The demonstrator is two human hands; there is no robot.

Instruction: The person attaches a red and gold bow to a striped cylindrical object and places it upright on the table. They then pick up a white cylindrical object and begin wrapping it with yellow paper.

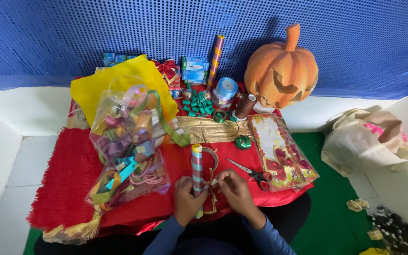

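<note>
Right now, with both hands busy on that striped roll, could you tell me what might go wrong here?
1. The scissors lie open right beside the right hand; a sideways reach could catch the blades.
2. The left hand holds the striped roll upright near its lower end only; it could tip or slip while the right hand works at the gold ribbon.
3. The bag of ribbons crowds the left hand, so an elbow might drag loose strands across the red cloth.

Clear plastic bags of ribbons (128, 141) at left, small blue-green boxes (195, 70) at back, flat floral packet (282, 151) right
</note>
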